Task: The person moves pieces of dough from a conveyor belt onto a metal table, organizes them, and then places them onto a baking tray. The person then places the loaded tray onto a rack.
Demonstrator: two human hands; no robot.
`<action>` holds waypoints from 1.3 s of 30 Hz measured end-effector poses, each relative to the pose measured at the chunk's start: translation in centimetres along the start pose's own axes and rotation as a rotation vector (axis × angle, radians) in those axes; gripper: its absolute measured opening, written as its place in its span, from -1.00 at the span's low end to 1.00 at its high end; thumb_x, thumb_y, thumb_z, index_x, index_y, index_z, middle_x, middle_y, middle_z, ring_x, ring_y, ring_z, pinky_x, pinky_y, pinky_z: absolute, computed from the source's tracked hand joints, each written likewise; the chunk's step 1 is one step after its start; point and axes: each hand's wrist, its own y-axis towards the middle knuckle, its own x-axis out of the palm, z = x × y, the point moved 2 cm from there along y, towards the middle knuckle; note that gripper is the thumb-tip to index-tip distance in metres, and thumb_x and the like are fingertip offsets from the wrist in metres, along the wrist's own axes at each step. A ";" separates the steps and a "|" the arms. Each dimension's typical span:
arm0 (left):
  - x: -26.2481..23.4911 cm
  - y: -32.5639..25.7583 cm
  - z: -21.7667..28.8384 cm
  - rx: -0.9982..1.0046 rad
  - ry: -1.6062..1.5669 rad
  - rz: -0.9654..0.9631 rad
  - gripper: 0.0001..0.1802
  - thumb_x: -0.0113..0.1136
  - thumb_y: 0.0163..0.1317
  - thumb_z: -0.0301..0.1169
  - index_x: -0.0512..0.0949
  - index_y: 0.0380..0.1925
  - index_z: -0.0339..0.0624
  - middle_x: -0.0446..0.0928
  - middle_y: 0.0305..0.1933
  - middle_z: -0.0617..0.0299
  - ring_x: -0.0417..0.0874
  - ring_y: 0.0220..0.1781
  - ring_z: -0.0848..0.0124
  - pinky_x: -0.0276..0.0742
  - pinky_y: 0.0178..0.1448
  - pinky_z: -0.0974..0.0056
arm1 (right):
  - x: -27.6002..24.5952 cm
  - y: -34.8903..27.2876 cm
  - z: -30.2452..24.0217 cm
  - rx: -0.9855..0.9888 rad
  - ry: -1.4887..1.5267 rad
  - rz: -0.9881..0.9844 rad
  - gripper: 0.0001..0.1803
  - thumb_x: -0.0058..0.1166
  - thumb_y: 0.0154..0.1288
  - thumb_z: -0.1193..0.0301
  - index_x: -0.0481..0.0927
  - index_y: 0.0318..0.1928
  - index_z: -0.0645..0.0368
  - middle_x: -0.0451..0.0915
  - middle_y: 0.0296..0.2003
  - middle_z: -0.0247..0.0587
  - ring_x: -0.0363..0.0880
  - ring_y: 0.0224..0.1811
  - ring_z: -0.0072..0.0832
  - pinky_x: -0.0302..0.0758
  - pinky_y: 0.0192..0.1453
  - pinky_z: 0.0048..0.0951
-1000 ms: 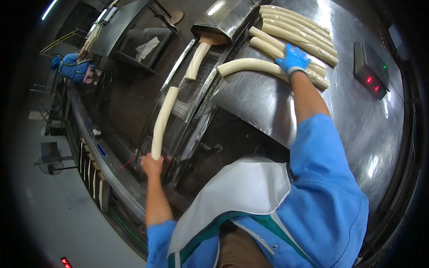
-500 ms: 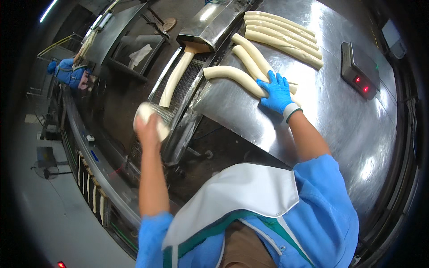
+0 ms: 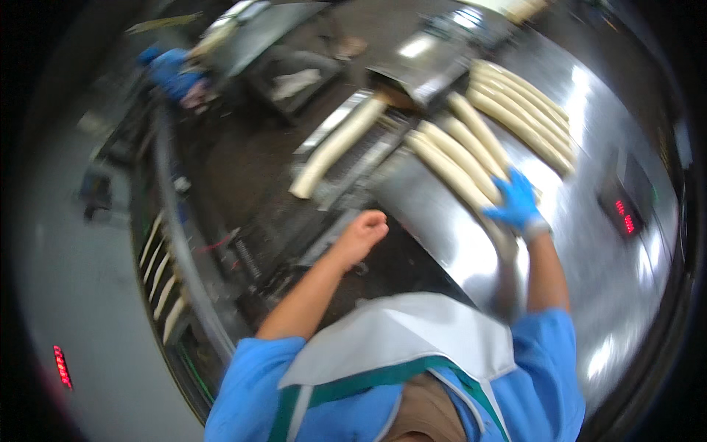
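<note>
Right now I see my right hand [image 3: 518, 200], in a blue glove, spread flat on a long pale dough roll [image 3: 451, 171] on the steel tabletop [image 3: 589, 295], right of centre. My bare left hand [image 3: 363, 232] is curled shut, holding nothing, mid-frame. Another dough roll [image 3: 335, 147] lies on the slotted conveyor [image 3: 353, 158] above it; more rolls [image 3: 523, 114] sit upper right.

Pale cream dough logs [image 3: 460, 158] on a shiny silver steel table [image 3: 589, 243], blue glove [image 3: 518, 202], blue sleeves [image 3: 545, 376].
</note>
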 end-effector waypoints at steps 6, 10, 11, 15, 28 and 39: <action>-8.7 -8.1 -5.9 -0.184 -0.336 0.566 -0.74 0.12 0.23 -0.28 0.47 -0.15 -0.18 0.50 -0.28 0.32 0.51 -0.30 0.57 0.41 -0.27 0.49 | 0.2 -0.5 -0.4 0.103 -0.029 -0.137 0.06 0.34 -0.30 -0.11 0.26 0.27 0.04 -0.08 0.35 0.21 -0.22 0.39 0.21 -0.22 0.40 0.12; -11.0 -12.2 -8.7 -0.284 -0.371 0.754 -0.71 0.09 0.26 -0.24 0.45 -0.12 -0.17 0.51 -0.23 0.27 0.54 -0.27 0.53 0.45 -0.25 0.46 | 0.2 0.2 -1.0 0.105 -0.016 -0.172 0.05 0.35 -0.32 -0.10 0.30 0.25 0.05 -0.09 0.36 0.20 -0.22 0.40 0.18 -0.22 0.41 0.08; -11.0 -12.7 -9.4 -0.289 -0.349 0.781 -0.70 0.08 0.27 -0.23 0.44 -0.11 -0.17 0.52 -0.21 0.24 0.55 -0.25 0.51 0.47 -0.24 0.44 | 0.4 0.1 -0.8 0.101 -0.008 -0.166 0.04 0.35 -0.33 -0.11 0.31 0.24 0.05 -0.09 0.36 0.19 -0.22 0.40 0.18 -0.22 0.41 0.07; -11.4 -11.6 -9.3 -0.242 -0.320 0.734 -0.73 0.07 0.27 -0.24 0.46 -0.13 -0.16 0.51 -0.21 0.27 0.54 -0.26 0.52 0.46 -0.24 0.45 | 0.8 0.7 -0.2 0.092 0.033 -0.116 -0.10 0.28 -0.19 -0.09 0.38 0.19 0.05 -0.04 0.35 0.21 -0.16 0.38 0.19 -0.20 0.40 0.09; -19.2 -1.8 -5.9 -0.088 0.802 0.755 -0.37 0.19 0.07 -0.16 0.34 0.12 -0.22 0.28 0.21 -0.12 0.33 0.22 0.04 0.23 0.30 0.09 | -3.4 5.6 1.8 0.414 0.076 -0.085 -0.24 0.24 -0.09 0.14 0.34 0.17 0.14 0.40 0.07 0.12 0.43 0.09 -0.07 0.38 0.13 -0.16; -24.2 -5.8 -5.2 -0.692 1.262 0.658 -0.28 0.24 -0.05 -0.11 0.31 0.14 -0.11 0.44 0.06 0.02 0.44 0.13 0.05 0.38 0.17 0.07 | 0.1 16.2 2.0 0.241 0.596 -0.030 -0.11 0.12 -0.05 0.36 0.06 0.33 0.28 0.17 0.28 0.11 0.07 0.37 -0.15 0.02 0.42 -0.32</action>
